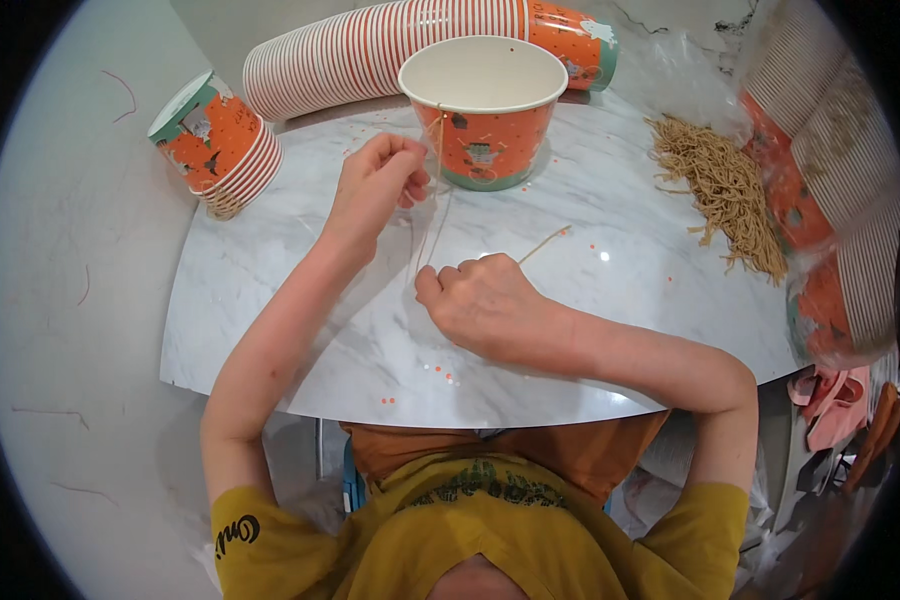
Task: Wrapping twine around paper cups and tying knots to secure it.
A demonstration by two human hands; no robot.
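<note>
A large orange paper bucket (496, 145) with a white inside and a green base stands upright in front of me. Thin tan string (440, 170) passes at its rim on the left side and hangs down toward my hands. My right hand (490, 305) is closed around the string below the bucket, and a loose end sticks out past its knuckles. Just left of the bucket, my left hand (378, 190) has its fingers curled together beside the string. Whatever is between those fingertips is too fine to make out.
A long row of nested paper buckets (370, 60) lies along the back. A shorter stack (215, 145) leans at the left. Cut tan strings (720, 190) are heaped at the right, beside bagged buckets (830, 210). Small orange dots (440, 373) dot the marbled table (650, 330).
</note>
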